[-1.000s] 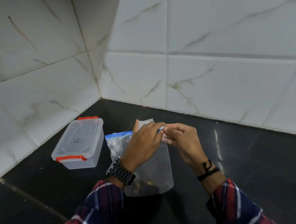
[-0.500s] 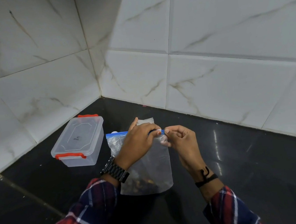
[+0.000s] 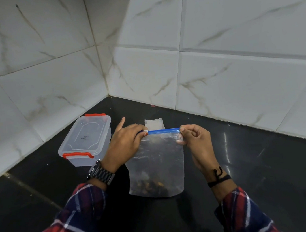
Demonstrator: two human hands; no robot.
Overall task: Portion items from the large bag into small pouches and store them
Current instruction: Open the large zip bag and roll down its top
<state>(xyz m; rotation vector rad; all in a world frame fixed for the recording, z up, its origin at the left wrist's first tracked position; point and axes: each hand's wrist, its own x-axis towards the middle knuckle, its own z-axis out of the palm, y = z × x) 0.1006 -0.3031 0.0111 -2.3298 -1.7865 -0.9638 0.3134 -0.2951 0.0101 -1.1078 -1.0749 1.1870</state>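
Observation:
A large clear zip bag (image 3: pixel 159 164) with a blue zip strip stands upright on the black counter, brown items heaped at its bottom. My left hand (image 3: pixel 123 147) pinches the white slider at the strip's left end, forefinger raised. The strip's right corner is pinched by my right hand (image 3: pixel 196 139). A small clear pouch (image 3: pixel 154 124) shows behind the bag's top edge, mostly hidden.
A clear plastic box (image 3: pixel 86 139) with a closed lid and red clips sits to the left near the tiled wall. White marble tile walls meet in a corner behind the black counter (image 3: pixel 257 161).
My left hand has slid left along the blue strip with the slider, away from my right hand. The right hand still holds the right corner. The bag stands a bit taller in view.

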